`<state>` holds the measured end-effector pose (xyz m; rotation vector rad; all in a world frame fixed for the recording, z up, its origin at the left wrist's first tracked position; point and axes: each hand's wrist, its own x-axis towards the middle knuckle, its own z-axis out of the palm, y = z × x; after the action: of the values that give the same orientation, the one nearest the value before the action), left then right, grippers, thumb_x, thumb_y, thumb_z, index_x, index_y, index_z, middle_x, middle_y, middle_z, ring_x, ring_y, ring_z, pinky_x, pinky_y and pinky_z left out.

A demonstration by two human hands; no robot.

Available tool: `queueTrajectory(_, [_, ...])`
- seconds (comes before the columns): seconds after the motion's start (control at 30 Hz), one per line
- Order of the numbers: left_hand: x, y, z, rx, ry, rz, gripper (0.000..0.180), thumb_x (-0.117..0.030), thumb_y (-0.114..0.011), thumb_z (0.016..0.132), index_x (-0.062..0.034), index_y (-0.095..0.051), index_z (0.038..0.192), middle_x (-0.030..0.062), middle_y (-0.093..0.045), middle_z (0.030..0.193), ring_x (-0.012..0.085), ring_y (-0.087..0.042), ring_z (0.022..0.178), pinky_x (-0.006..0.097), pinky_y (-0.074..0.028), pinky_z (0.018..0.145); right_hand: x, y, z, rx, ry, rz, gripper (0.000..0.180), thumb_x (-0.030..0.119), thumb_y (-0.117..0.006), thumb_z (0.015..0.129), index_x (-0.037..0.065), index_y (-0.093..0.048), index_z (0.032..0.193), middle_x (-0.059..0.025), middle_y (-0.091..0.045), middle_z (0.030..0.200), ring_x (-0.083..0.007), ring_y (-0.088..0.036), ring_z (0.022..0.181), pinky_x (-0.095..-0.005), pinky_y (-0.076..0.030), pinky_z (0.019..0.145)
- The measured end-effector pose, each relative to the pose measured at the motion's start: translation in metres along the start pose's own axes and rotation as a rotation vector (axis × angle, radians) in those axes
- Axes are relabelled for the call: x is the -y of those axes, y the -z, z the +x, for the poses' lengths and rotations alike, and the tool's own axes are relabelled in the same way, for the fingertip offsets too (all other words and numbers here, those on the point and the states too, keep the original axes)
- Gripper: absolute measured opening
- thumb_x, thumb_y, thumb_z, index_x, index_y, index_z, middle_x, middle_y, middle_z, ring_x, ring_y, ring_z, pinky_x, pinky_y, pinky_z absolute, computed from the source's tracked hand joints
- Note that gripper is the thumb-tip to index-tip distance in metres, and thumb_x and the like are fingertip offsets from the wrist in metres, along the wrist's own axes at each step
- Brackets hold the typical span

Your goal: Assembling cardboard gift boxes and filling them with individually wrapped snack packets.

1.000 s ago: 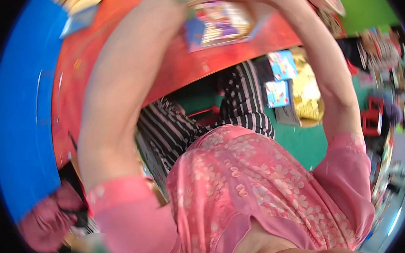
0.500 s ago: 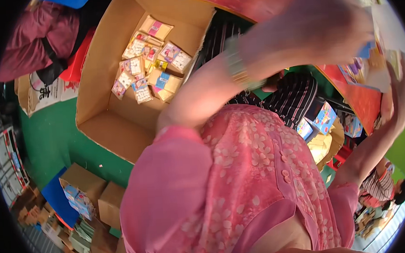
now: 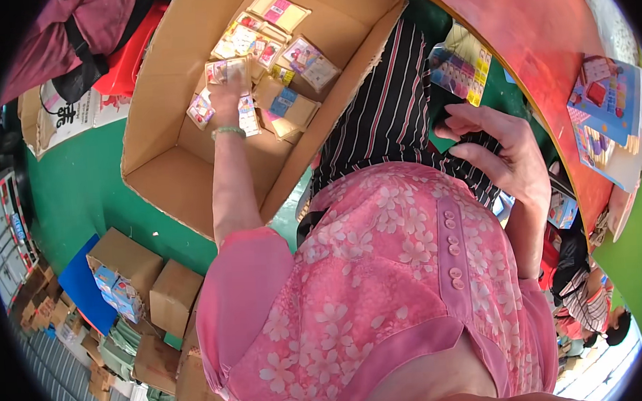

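Note:
My left hand (image 3: pixel 226 100) reaches down into a large cardboard box (image 3: pixel 159 93), slightly blurred. Its fingers close on a small flat printed packet (image 3: pixel 225 70) at the top of a loose pile; the fingertips are partly hidden. Several similar packets (image 3: pixel 312 61) lie around it, some cream-coloured with a pink or blue band. At the right, my right hand (image 3: pixel 503 147) hovers above my lap, fingers curved and apart, with nothing visible in it. Just beyond those fingers is a yellow and purple printed pack (image 3: pixel 461 64), beside the table edge.
A red table (image 3: pixel 500 9) curves along the right, bearing blue printed booklets (image 3: pixel 606 102). Striped trousers (image 3: pixel 374 103) lie between box and table. Smaller cartons (image 3: pixel 124 261) stand on the green floor (image 3: pixel 81 191) at lower left. Another person's sleeve (image 3: pixel 33 41) shows at upper left.
My left hand has swung from above the table at the right into the cardboard box. My right hand has drawn back from the booklets toward my lap. The view has shifted slightly.

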<state>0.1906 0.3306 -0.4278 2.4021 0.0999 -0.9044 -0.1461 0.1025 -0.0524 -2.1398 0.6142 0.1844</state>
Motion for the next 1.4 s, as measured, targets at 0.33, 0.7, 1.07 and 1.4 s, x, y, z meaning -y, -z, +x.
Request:
queueTrajectory(0.33, [-0.006, -0.002, 0.035, -0.059, 0.049, 0.303, 0.1, -0.057, -0.06, 0.081, 0.0012, -0.015, 0.149, 0.0237, -0.018, 0.153, 0.0419, -0.016, 0.142, 0.051, -0.02, 0.114, -0.03, -0.021, 0.016, 0.081, -0.17, 0.072, 0.042, 0.012, -0.07, 0.085, -0.001, -0.058, 0.124, -0.0111, -0.069, 0.099, -0.0146, -0.064, 0.09, -0.029, -0.05, 0.084])
queueTrajectory(0.7, [0.024, 0.034, -0.068, -0.036, -0.149, 0.859, 0.08, -0.027, -0.076, 0.072, -0.0017, -0.036, 0.136, 0.0145, -0.039, 0.141, 0.0299, -0.029, 0.138, 0.048, -0.031, 0.109, -0.067, -0.029, 0.01, 0.142, -0.223, 0.175, 0.041, 0.015, -0.068, 0.089, 0.001, -0.057, 0.126, -0.009, -0.068, 0.101, -0.0117, -0.062, 0.091, -0.0271, -0.051, 0.083])
queueTrajectory(1.07, [-0.018, 0.037, -0.018, -0.04, 0.244, -0.535, 0.047, -0.045, -0.078, 0.075, -0.0008, -0.061, 0.073, 0.0051, -0.056, 0.058, 0.0132, -0.051, 0.048, 0.027, -0.037, 0.039, -0.083, -0.043, 0.006, 0.146, -0.271, 0.239, 0.042, 0.018, -0.068, 0.088, 0.001, -0.057, 0.125, -0.0111, -0.068, 0.104, -0.0141, -0.063, 0.092, -0.0289, -0.051, 0.08])
queueTrajectory(1.4, [0.042, 0.005, 0.075, -0.235, -0.04, -0.231, 0.022, -0.02, -0.073, 0.083, -0.0016, -0.06, 0.08, 0.0061, -0.059, 0.065, 0.0133, -0.056, 0.052, 0.025, -0.042, 0.042, -0.088, -0.062, 0.006, 0.175, -0.24, 0.272, 0.047, 0.024, -0.071, 0.086, -0.001, -0.058, 0.124, -0.016, -0.069, 0.102, -0.0207, -0.067, 0.095, -0.0318, -0.052, 0.083])
